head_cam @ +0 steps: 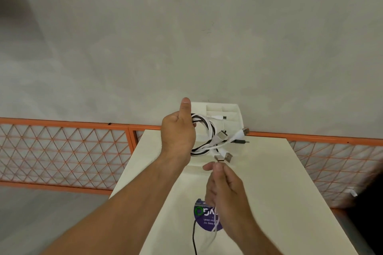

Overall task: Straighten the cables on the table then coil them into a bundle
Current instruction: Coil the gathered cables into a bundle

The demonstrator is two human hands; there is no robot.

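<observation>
My left hand (178, 132) grips a coil of white and black cables (204, 130), raised above the far part of the cream table (279, 182), thumb pointing up. Several USB plug ends (224, 156) stick out of the coil to the right. Just below the coil, my right hand (224, 188) pinches a thin white cable strand (216, 223) between thumb and fingers; the strand hangs down past my palm. A black cable (194, 238) trails toward the table's near edge.
A white box with compartments (232, 116) stands at the table's far edge behind the coil, a white plug inside it. A purple round sticker (204, 219) lies on the table under my right hand. An orange mesh fence (62, 151) runs behind the table.
</observation>
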